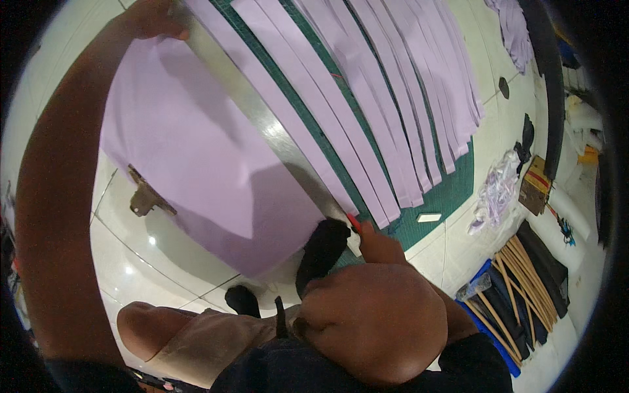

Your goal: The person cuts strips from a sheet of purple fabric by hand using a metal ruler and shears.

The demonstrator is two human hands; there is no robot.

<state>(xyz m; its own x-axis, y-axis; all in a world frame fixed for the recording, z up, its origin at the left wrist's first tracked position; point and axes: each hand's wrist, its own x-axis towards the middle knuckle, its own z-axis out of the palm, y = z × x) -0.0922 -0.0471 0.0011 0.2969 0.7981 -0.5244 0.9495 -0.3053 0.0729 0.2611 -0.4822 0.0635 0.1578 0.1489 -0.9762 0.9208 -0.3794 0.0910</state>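
A wide lilac fabric sheet [196, 137] lies at the left, with a long metal straightedge [262, 121] along its right edge. At the straightedge's far end, my left hand [160, 21] presses down with its thumb stretched out; its other fingers are hard to make out. My right hand [382, 245] is closed around a red cutter [354, 223] at the near end, beside a lilac strip [282, 131]; its blade is hidden. My black-socked foot [324, 249] rests at the straightedge's near end. Several more cut strips [393, 98] lie to the right on a green cutting mat [452, 190].
A metal clip [149, 198] grips the sheet's left edge. A small white block [429, 217] sits on the mat. Clear plastic wrap [496, 190], wooden sticks [524, 281] and a hammer [477, 287] lie at the right on the tiled floor [124, 242].
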